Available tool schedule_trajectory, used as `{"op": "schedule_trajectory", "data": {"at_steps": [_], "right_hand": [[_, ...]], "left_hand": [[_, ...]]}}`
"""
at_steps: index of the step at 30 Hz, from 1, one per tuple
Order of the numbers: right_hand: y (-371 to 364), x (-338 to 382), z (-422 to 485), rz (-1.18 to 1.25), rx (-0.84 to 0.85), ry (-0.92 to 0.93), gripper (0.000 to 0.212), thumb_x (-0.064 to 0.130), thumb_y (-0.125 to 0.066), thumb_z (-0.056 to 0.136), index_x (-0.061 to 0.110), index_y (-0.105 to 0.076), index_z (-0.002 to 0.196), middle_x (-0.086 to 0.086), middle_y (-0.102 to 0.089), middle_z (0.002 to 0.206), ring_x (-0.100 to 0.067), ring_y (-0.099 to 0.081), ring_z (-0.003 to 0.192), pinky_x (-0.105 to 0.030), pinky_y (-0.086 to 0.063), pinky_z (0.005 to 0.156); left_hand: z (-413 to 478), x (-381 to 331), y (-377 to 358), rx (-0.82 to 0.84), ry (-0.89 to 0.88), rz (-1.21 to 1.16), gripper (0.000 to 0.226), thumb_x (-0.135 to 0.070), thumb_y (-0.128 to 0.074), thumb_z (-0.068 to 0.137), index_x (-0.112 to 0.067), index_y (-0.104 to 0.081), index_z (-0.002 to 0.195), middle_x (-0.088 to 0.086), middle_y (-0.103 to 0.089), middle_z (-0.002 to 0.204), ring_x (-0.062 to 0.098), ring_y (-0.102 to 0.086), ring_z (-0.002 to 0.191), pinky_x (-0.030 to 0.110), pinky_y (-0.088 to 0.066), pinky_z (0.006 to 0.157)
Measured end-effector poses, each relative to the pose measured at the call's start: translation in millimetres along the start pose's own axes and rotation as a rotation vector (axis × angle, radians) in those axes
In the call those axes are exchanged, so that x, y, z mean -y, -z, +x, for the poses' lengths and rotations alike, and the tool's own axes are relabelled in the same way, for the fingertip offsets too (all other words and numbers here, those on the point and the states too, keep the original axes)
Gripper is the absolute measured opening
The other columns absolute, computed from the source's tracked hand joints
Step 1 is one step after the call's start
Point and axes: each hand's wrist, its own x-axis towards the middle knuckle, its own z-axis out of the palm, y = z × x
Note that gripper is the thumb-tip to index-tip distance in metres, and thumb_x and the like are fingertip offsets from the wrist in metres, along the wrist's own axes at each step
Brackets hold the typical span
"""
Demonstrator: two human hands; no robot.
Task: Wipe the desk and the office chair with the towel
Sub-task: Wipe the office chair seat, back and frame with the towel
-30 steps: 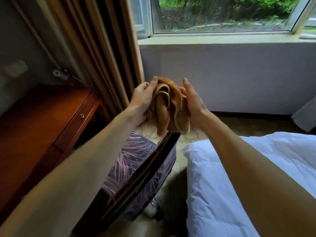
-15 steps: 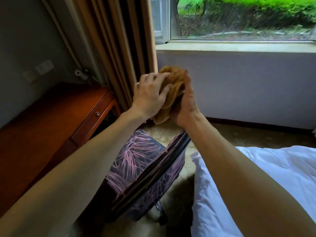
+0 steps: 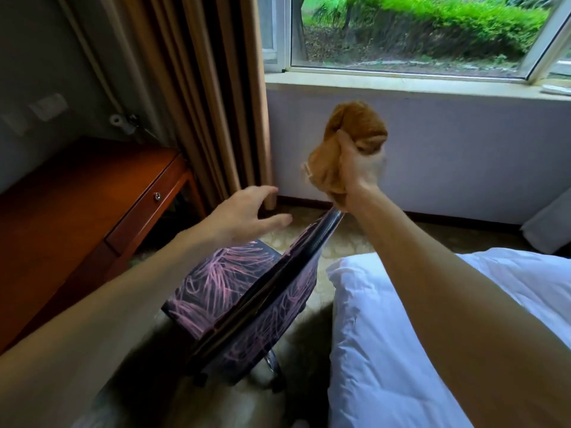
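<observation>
Our right grip [image 3: 360, 168] is wrapped round the towel [image 3: 355, 122], squeezing it into a ball and holding it up in the air before the pale wall under the window [image 3: 417, 32]. Our left grip [image 3: 244, 214] holds nothing; its fingers are spread and loose as it reaches out above the gap between bench and chair. Of what lies about us, the white bed [image 3: 386, 335] takes the lower right. The reddish wooden bench [image 3: 77, 205] runs along the left wall beside the tan curtain [image 3: 210, 88]. The office chair [image 3: 234, 291], covered in dark cloth with pink fronds, stands between bench and bed, the top edge of its backrest rising toward our right wrist. The towel touches neither bench nor chair, so we judge that we are at the gathering step, with the cloth balled in one hand ahead of a wiping pass. The next move calls for bringing the wad down and pressing it flat on one of the two surfaces. The free left grip looks well placed to steady the chair, which may turn or roll under pressure. The towel itself is tan-orange and fluffy, crumpled into rounded folds above our fingers, with a looser end hanging below the palm. A pale scrap at its left edge could be a tag, though it is too blurred for us to tell.
</observation>
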Motion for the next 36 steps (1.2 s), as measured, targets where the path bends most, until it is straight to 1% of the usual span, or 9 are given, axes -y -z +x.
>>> {"op": "schedule_trajectory", "data": {"at_steps": [3, 7, 10, 14, 20, 24, 28, 32, 36], "right_hand": [[24.2, 1.5, 15.1, -0.423, -0.034, 0.274, 0.066, 0.059, -0.078, 0.076, 0.034, -0.057, 0.133, 0.008, -0.066, 0.113, -0.019, -0.064, 0.099, -0.04, -0.054, 0.089], [45.6, -6.6, 21.6, -0.932, 0.17, 0.528, 0.063, 0.051, -0.073, 0.076, 0.045, -0.047, 0.134, 0.001, -0.061, 0.121, -0.026, -0.057, 0.093, -0.045, -0.051, 0.08], [47.4, -24.0, 17.9, -1.133, 0.357, 0.583, 0.064, 0.035, -0.074, 0.078, 0.041, -0.048, 0.136, -0.004, -0.066, 0.12, -0.034, -0.063, 0.105, -0.054, -0.051, 0.094], [42.0, -54.4, 13.2, -1.315, 0.588, 0.457, 0.06, 0.044, -0.073, 0.078, 0.039, -0.05, 0.133, -0.001, -0.067, 0.122, -0.034, -0.056, 0.123, -0.065, -0.026, 0.118], [36.2, -82.2, -13.9, -1.376, 0.748, 0.478, 0.059, 0.06, -0.072, 0.074, 0.032, -0.057, 0.124, 0.001, -0.058, 0.133, -0.028, -0.047, 0.131, -0.055, -0.031, 0.112], [34.7, -88.9, -45.7, -1.368, 0.704, 0.548, 0.051, 0.063, -0.063, 0.069, 0.033, -0.055, 0.109, 0.003, -0.061, 0.113, -0.026, -0.053, 0.117, -0.053, -0.035, 0.105], [43.7, -91.4, -69.5, -1.377, 0.63, 0.598, 0.057, 0.062, -0.058, 0.069, 0.031, -0.054, 0.117, -0.001, -0.066, 0.115, -0.031, -0.058, 0.115, -0.06, -0.031, 0.113], [68.2, -97.9, -79.2, -1.333, 0.597, 0.475, 0.053, 0.058, -0.062, 0.076, 0.034, -0.051, 0.122, -0.001, -0.064, 0.122, -0.033, -0.057, 0.12, -0.065, -0.027, 0.116], [59.3, -110.9, -111.8, -1.237, 0.638, 0.413, 0.048, 0.063, -0.058, 0.072, 0.035, -0.053, 0.11, 0.002, -0.068, 0.113, -0.027, -0.061, 0.107, -0.055, -0.038, 0.107]], "left_hand": [[-24.7, 3.0, -36.1, 0.207, -0.024, 0.178, 0.122, -0.102, -0.039, 0.066, -0.024, -0.032, 0.159, 0.004, -0.043, 0.158, 0.024, -0.041, 0.144, 0.044, -0.038, 0.116], [-41.6, 12.4, -76.9, 0.278, -0.08, 0.276, 0.126, -0.093, -0.055, 0.07, -0.022, -0.01, 0.164, 0.01, -0.027, 0.166, 0.029, -0.03, 0.151, 0.047, -0.03, 0.121], [-50.3, 28.9, -89.2, 0.265, -0.021, 0.31, 0.123, -0.079, -0.063, 0.077, -0.017, -0.003, 0.165, 0.009, -0.022, 0.168, 0.027, -0.024, 0.153, 0.046, -0.026, 0.122], [-69.4, 40.7, -101.8, 0.164, 0.051, 0.193, 0.114, -0.071, -0.063, 0.08, -0.021, -0.006, 0.165, -0.001, -0.024, 0.168, 0.018, -0.022, 0.154, 0.043, -0.022, 0.125], [-107.9, 60.9, -103.0, -0.01, 0.123, 0.138, 0.115, -0.077, -0.068, 0.075, -0.024, -0.016, 0.163, -0.002, -0.032, 0.163, 0.019, -0.028, 0.151, 0.041, -0.024, 0.122], [-144.2, 78.8, -101.7, -0.097, 0.212, 0.074, 0.121, -0.084, -0.065, 0.071, -0.025, -0.016, 0.164, -0.001, -0.032, 0.164, 0.021, -0.028, 0.151, 0.045, -0.027, 0.124], [-190.5, 104.3, -99.6, -0.169, 0.368, 0.02, 0.123, -0.095, -0.053, 0.066, -0.026, -0.022, 0.162, 0.004, -0.038, 0.161, 0.026, -0.033, 0.148, 0.051, -0.031, 0.121], [-220.5, 129.6, -89.2, -0.384, 0.384, 0.027, 0.098, -0.087, -0.031, 0.085, -0.016, -0.047, 0.15, 0.009, -0.056, 0.147, 0.029, -0.048, 0.137, 0.051, -0.033, 0.116], [-226.5, 152.5, -72.4, -0.607, 0.665, -0.257, 0.085, -0.075, -0.021, 0.091, -0.015, -0.057, 0.139, 0.013, -0.066, 0.132, 0.034, -0.058, 0.123, 0.055, -0.042, 0.105]]}}
